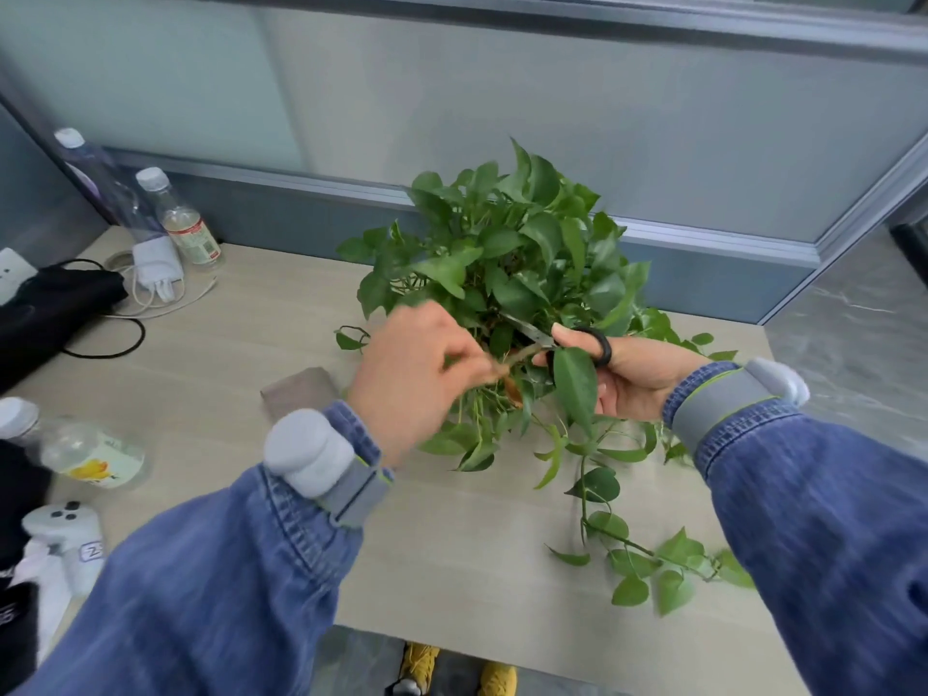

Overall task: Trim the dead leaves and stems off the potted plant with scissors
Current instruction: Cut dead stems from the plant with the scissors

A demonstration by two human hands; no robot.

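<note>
My left hand (pixel 417 374) is pinching a dry brown stem (pixel 507 366) of the leafy green potted plant (pixel 507 253); my right hand (pixel 617 379) is gripping black-handled scissors (pixel 562 341), blades apart at it. Next, I judge: closing them cleanly.

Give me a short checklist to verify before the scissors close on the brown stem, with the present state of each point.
1. Right hand holds the scissors firmly, fingers through the black loops: ok.
2. Left hand pinches the brown stem and pulls it away from the potted plant: ok.
3. Blades meet the brown stem, not a green one: cannot tell, leaves hide the tips.
4. Left fingers stay clear of the blades: ok, but close.
5. Green leaf before the right hand is out of the cut: cannot tell.
</note>
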